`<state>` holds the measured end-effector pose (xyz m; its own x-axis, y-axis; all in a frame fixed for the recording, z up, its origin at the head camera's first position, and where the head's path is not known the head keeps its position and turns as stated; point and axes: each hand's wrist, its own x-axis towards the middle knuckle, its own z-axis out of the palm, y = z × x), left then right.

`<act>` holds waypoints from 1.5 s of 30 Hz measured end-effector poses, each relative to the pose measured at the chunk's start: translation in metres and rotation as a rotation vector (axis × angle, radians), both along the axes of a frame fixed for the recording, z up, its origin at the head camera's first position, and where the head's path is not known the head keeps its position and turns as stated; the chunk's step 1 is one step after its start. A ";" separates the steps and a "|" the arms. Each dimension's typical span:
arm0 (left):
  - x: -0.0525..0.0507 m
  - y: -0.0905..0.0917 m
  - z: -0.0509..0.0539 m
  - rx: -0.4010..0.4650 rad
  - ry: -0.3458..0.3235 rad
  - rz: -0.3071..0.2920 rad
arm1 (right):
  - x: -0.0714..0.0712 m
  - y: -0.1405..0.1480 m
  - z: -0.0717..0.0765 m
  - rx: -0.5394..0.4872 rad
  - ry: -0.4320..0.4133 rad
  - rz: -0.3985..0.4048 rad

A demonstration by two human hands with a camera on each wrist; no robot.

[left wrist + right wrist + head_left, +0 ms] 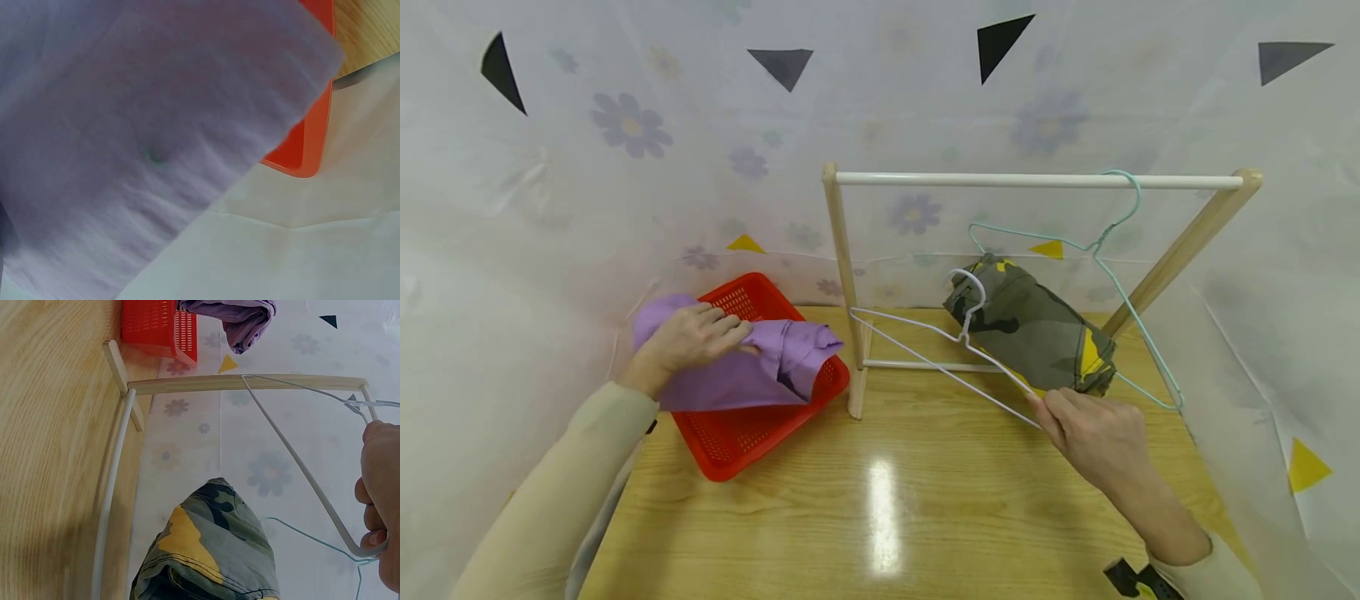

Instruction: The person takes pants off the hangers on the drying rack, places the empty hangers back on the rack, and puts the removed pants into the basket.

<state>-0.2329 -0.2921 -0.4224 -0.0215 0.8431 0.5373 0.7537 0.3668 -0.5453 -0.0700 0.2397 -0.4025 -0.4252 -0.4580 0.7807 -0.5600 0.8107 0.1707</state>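
Over the red basket [722,446], my left hand [694,337] grips a folded purple garment [730,379]. The cloth fills most of the left wrist view and hides the fingers there. My right hand [1093,433] holds a white hanger [917,321] by one end of its triangle, with its hook pointing up and nothing on it. In the right wrist view, curled fingers [375,519] wrap the hanger's corner. Behind it, camouflage pants [1037,325] with yellow patches hang folded over a light green hanger [1138,325], hooked on the rack's rail.
A small rack with a white top rail [962,179] and wooden legs [842,258] stands at the back of the wooden table [805,517]. A lower white bar [925,364] joins its legs. Pale flowered sheeting [895,100] surrounds the table at the back and sides.
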 end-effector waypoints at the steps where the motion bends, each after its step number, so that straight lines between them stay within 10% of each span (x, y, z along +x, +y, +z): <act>1: -0.002 -0.001 -0.001 0.000 -0.005 0.000 | 0.000 0.000 0.000 0.001 -0.001 -0.001; 33: -0.044 -0.011 -0.065 -0.186 -0.117 -0.082 | -0.001 0.001 -0.010 0.003 -0.030 -0.017; 45: -0.032 -0.020 -0.077 -0.221 -0.283 0.086 | -0.003 0.000 -0.011 0.008 -0.033 -0.022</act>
<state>-0.2644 -0.3122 -0.4999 -0.2187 0.9269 0.3051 0.8576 0.3317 -0.3931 -0.0730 0.2393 -0.4139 -0.4606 -0.4547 0.7623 -0.5473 0.8216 0.1595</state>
